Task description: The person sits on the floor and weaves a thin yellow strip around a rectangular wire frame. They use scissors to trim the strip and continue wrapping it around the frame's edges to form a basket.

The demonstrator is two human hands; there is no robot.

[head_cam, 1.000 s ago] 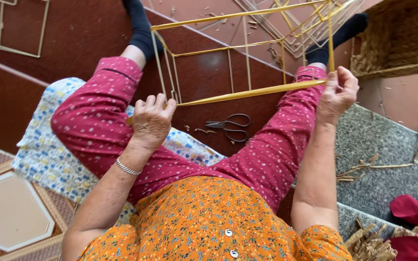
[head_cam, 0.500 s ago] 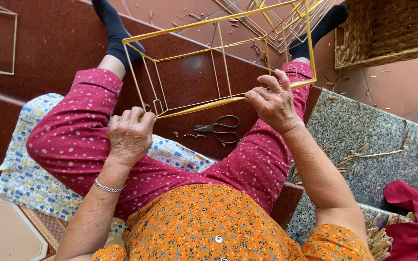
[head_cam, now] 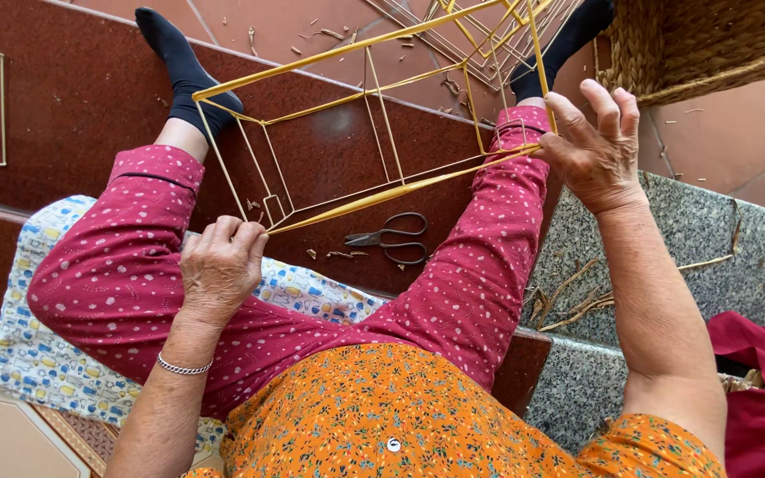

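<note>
Compared with the moment half a second before, we see that our right hand (head_cam: 597, 146) has slid outward along the near bar of the yellow stick frame (head_cam: 374, 119) to its right corner, where the fingers now close on the bar above the right knee; earlier that hand gripped the bar further in. Our left hand (head_cam: 220, 265) has stayed at the left end of the same bar, fingertips pinched together on the corner just above the left thigh. The frame itself has swung a little, so its long top bar now runs up toward the right more steeply than before. It is a box-shaped skeleton of thin pale yellow sticks, open on all sides, with long bars joined by short uprights and slimmer cross-pieces inside; it hangs between our two hands over the dark red tiled floor (head_cam: 73, 97), its far end reaching past the feet in black socks (head_cam: 181, 66). Black scissors (head_cam: 391, 239) lie on the floor below the near bar, between the legs in pink dotted trousers (head_cam: 117, 274). A woven basket (head_cam: 710, 40) stands at the upper right, and loose splinters lie on the grey stone step (head_cam: 710, 239) beside the right arm.
</note>
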